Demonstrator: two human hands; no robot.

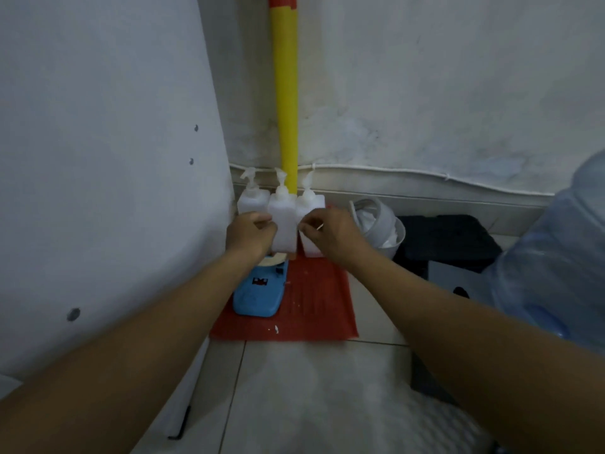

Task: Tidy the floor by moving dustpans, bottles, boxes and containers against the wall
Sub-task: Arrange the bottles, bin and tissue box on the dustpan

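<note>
The left hand [250, 234] covers the bottom of the left bottle [252, 201] and one side of the middle bottle [284, 221]. The right hand [330, 235] hides most of the right bottle [311, 201]. The fingers [262, 220] curl in, so their hold cannot be told. The yellow pole [288, 93] is cut off at the top edge, the big water jug [556, 257] at the right edge. The marks on the blue case [258, 296] are too blurry to read.

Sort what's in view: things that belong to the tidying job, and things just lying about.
Job: left hand holding middle pump bottle, right hand pinching right pump bottle, left pump bottle, red dustpan, blue container.
Lying about: black L-shaped tool, wall cable.
</note>
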